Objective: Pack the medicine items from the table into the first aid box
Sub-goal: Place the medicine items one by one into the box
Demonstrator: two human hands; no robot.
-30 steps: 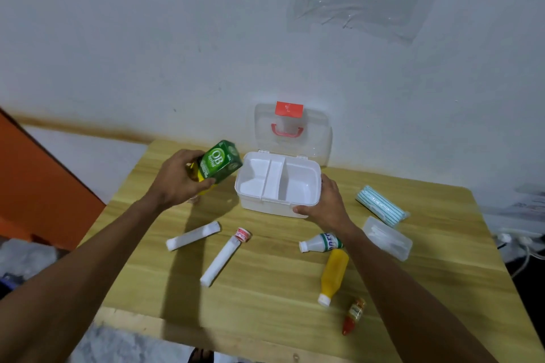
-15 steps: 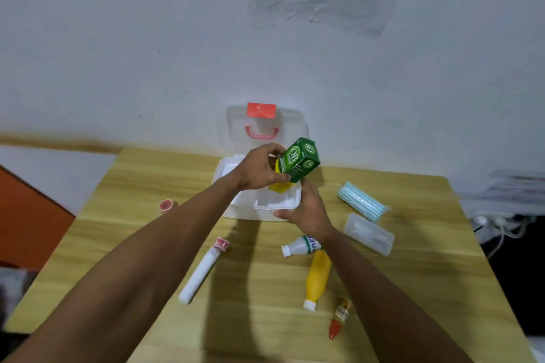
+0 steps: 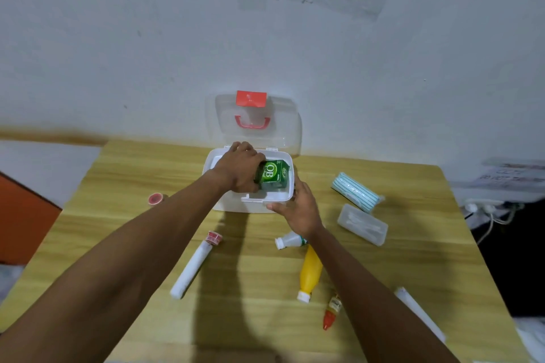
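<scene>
The white first aid box stands open at the table's far middle, its clear lid with a red handle upright against the wall. My left hand grips a green carton and holds it inside the box's right part. My right hand clasps the box's front right corner. On the table lie a white tube with a red cap, a yellow bottle, a small white bottle, a small red-tipped bottle, a mask pack, a clear case and a tape roll.
The wooden table ends at the wall behind the box. An orange panel stands to the left. A white tube lies near the right edge. Cables and a power strip sit beyond the right edge.
My left hand carried the green carton from the left of the box over it and lowered it inside. My right hand stayed on the box's front right corner.
</scene>
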